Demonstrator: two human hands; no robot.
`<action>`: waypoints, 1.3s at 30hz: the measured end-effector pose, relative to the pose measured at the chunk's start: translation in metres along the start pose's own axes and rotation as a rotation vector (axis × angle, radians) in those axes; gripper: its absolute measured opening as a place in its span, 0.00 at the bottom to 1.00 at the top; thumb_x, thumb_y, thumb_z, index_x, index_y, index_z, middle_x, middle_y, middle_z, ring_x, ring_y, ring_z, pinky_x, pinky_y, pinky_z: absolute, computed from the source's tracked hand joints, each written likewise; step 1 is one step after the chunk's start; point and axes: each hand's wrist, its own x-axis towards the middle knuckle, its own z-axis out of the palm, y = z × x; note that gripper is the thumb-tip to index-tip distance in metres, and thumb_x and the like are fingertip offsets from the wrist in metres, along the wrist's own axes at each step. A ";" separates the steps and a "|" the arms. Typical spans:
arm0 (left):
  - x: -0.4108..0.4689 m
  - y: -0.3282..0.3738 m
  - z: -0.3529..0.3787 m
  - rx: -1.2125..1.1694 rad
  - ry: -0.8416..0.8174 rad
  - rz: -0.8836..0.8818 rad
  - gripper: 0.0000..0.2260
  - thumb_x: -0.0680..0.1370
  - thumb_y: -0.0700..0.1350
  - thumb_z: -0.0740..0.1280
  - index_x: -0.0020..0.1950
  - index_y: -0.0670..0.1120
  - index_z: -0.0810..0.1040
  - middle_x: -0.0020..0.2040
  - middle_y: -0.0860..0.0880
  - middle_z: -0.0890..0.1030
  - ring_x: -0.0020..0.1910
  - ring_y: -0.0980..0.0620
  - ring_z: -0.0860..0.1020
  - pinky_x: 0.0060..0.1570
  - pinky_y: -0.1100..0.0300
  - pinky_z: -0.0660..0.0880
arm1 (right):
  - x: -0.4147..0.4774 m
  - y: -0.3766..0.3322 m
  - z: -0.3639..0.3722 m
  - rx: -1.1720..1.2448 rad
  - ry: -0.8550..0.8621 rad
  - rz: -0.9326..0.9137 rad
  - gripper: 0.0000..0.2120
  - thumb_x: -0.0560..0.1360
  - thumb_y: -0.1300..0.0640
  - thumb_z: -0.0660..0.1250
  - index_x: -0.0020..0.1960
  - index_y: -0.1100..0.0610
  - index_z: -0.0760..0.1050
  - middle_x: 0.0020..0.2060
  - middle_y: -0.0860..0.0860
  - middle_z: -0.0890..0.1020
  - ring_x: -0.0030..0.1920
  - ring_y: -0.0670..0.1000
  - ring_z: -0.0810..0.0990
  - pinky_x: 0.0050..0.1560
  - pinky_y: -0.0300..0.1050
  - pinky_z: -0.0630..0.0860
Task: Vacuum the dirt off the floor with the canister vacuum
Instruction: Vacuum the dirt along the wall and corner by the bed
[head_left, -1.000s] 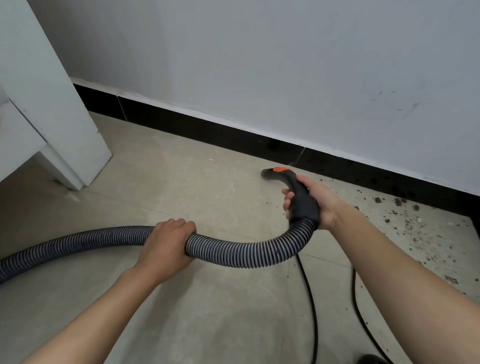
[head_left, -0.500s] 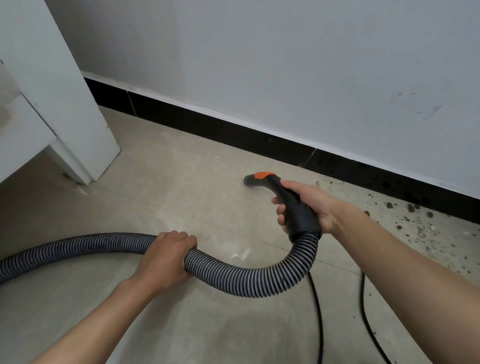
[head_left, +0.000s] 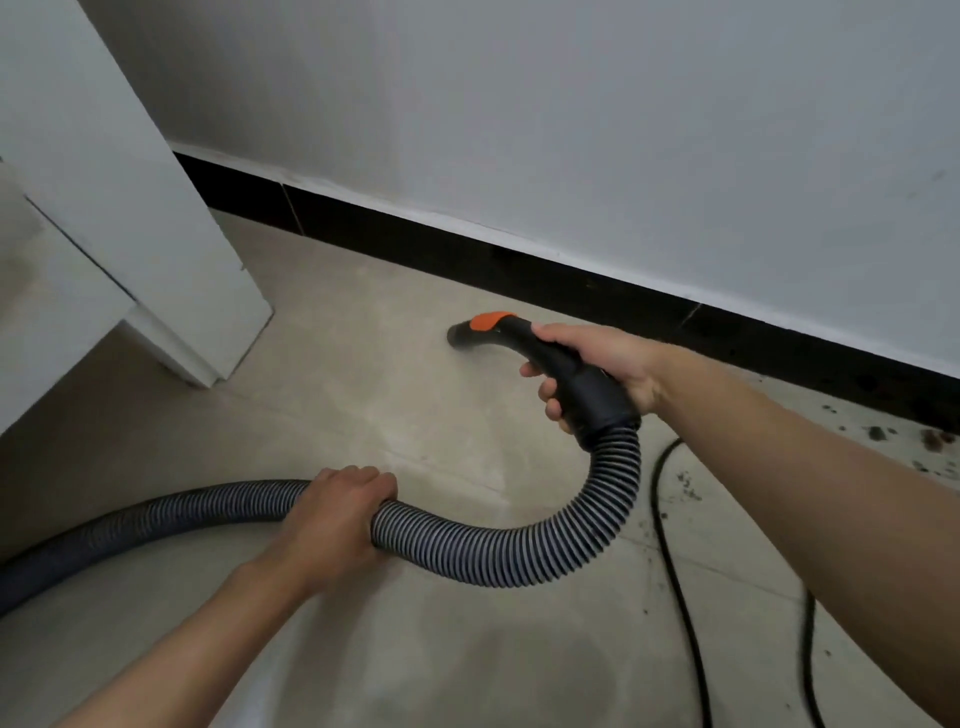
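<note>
My right hand grips the black vacuum handle, whose orange-marked nozzle end points left, just above the beige tiled floor. A ribbed grey hose curves down from the handle and runs off to the left. My left hand grips that hose from above. Dark crumbs of dirt lie scattered on the floor at the far right, near the black baseboard. The canister itself is out of view.
A white cabinet or furniture leg stands on the floor at the left. A white wall rises behind the baseboard. Two black cords trail across the floor at the lower right, under my right forearm.
The nozzle has swept left, away from the dirt patch, and the hose bend hangs lower. The view has shifted left, so less of the dirt shows. Both grips are unchanged.
</note>
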 end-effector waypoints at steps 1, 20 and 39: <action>0.001 -0.003 -0.005 0.010 -0.028 -0.004 0.10 0.63 0.53 0.70 0.40 0.53 0.73 0.36 0.57 0.74 0.37 0.52 0.76 0.37 0.59 0.62 | 0.004 -0.007 0.003 -0.028 -0.015 0.007 0.23 0.79 0.40 0.63 0.61 0.59 0.73 0.33 0.54 0.79 0.32 0.52 0.79 0.33 0.46 0.79; -0.038 0.030 -0.070 -0.441 -0.039 -0.955 0.24 0.76 0.38 0.68 0.72 0.43 0.68 0.69 0.36 0.69 0.61 0.33 0.73 0.49 0.45 0.76 | -0.096 0.160 0.106 0.808 0.384 -0.013 0.19 0.80 0.43 0.65 0.54 0.60 0.72 0.29 0.56 0.78 0.26 0.56 0.78 0.29 0.44 0.78; -0.095 0.153 -0.110 -0.735 -0.025 -1.087 0.26 0.74 0.34 0.69 0.71 0.43 0.68 0.60 0.38 0.75 0.51 0.36 0.78 0.45 0.43 0.79 | -0.168 0.210 0.102 1.226 0.440 -0.066 0.12 0.78 0.52 0.69 0.53 0.59 0.72 0.29 0.55 0.77 0.26 0.55 0.77 0.29 0.45 0.78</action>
